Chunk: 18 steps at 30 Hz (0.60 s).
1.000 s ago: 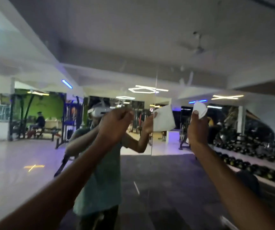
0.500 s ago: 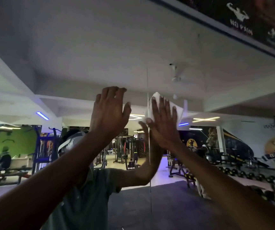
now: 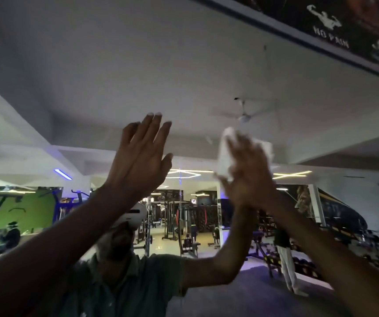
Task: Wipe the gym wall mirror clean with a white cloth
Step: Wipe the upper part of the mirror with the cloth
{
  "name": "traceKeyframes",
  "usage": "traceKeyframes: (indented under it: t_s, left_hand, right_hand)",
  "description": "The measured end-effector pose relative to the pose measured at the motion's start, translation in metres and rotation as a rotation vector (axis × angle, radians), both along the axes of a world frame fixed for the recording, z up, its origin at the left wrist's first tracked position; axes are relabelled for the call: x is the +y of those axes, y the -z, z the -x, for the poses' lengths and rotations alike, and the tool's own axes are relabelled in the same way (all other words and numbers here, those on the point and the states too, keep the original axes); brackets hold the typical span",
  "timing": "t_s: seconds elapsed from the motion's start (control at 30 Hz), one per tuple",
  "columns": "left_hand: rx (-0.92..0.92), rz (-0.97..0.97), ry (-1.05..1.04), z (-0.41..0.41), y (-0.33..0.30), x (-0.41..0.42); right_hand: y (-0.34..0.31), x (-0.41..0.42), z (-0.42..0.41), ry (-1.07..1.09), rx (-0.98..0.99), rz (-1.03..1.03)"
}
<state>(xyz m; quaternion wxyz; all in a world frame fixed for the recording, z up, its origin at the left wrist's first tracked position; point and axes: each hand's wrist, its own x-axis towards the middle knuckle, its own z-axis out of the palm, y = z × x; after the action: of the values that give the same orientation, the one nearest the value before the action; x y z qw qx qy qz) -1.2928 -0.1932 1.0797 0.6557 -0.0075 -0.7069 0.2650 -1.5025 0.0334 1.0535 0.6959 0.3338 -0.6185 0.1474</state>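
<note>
one white cloth (image 3: 224, 154) sits high on the big wall mirror (image 3: 138, 65), a bit right of the middle of the glass. the right hand (image 3: 248, 170) lies flat over it with straight fingers and presses it on the glass. the hand and the cloth look blurry, so the cloth's edges are hard to see. bits of cloth stick out on the left of the fingers and on the right too.

the left hand (image 3: 142, 156) is up beside it, a little to the left, and the two hands do not touch. its fingers are straight and close together, its thumb points out to the right, and it holds nothing. i cannot tell if it touches the glass.

a thin line (image 3: 180, 202) runs down the glass between the two hands.

in the glass you can see the person, with a white headset (image 3: 135, 215) and a green shirt (image 3: 126, 287). behind are gym machines (image 3: 172, 223), a ceiling fan (image 3: 244, 115), a green wall (image 3: 30, 209) on the left and long thin lights (image 3: 291, 174).

above the top right edge of the glass hangs a dark poster (image 3: 335, 26) with the words "no pain".
</note>
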Motion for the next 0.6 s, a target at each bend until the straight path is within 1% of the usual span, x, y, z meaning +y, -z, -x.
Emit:
traceKeyframes:
  t_s: [0.07, 0.1, 0.13, 0.17, 0.2, 0.27, 0.3, 0.33, 0.37, 0.4, 0.43, 0.5, 0.53, 0.57, 0.6]
  left_hand:
    - [0.018, 0.020, -0.024, 0.003, 0.002, -0.004]
    - [0.027, 0.024, -0.032, 0.004, 0.002, -0.004]
    - [0.039, 0.026, -0.038, 0.004, 0.002, -0.004]
    - [0.050, 0.027, -0.043, 0.004, 0.001, -0.003]
    - [0.058, 0.026, -0.054, 0.004, 0.001, -0.003]
    - [0.060, 0.023, -0.074, 0.004, 0.002, -0.003]
    - [0.061, 0.028, -0.077, 0.004, 0.002, -0.002]
    - [0.059, 0.032, -0.077, 0.005, 0.003, -0.002]
    - [0.055, 0.031, -0.075, 0.005, 0.004, -0.002]
    - [0.055, 0.029, -0.075, 0.006, 0.005, -0.002]
    - [0.063, 0.027, -0.079, 0.006, 0.006, -0.001]
    - [0.078, 0.019, -0.083, 0.007, 0.007, 0.000]
    - [0.083, 0.012, -0.083, 0.007, 0.007, 0.001]
    - [0.087, 0.007, -0.080, 0.007, 0.007, 0.002]
    - [0.090, 0.006, -0.078, 0.007, 0.006, 0.002]
  right_hand:
    - [-0.034, 0.032, 0.034, 0.038, -0.142, 0.293]
    - [-0.042, 0.033, 0.040, 0.045, -0.195, 0.410]
    - [-0.043, 0.023, 0.033, 0.039, -0.225, 0.490]
    - [-0.037, 0.003, 0.015, 0.029, -0.210, 0.499]
    - [-0.025, -0.019, -0.006, 0.035, -0.160, 0.407]
    - [0.012, -0.049, -0.041, -0.045, -0.020, 0.020]
    - [0.023, -0.049, -0.049, -0.083, 0.033, -0.119]
    - [0.022, -0.042, -0.042, -0.083, 0.075, -0.181]
    - [0.015, -0.030, -0.033, -0.074, 0.093, -0.177]
    - [0.004, -0.019, -0.019, -0.067, 0.067, -0.102]
    - [-0.012, -0.006, -0.003, -0.082, 0.014, 0.019]
    - [-0.045, 0.019, 0.009, -0.222, -0.181, 0.304]
    - [-0.060, 0.026, 0.011, -0.281, -0.273, 0.381]
    - [-0.067, 0.024, 0.006, -0.292, -0.357, 0.425]
    - [-0.066, 0.011, -0.003, -0.241, -0.384, 0.449]
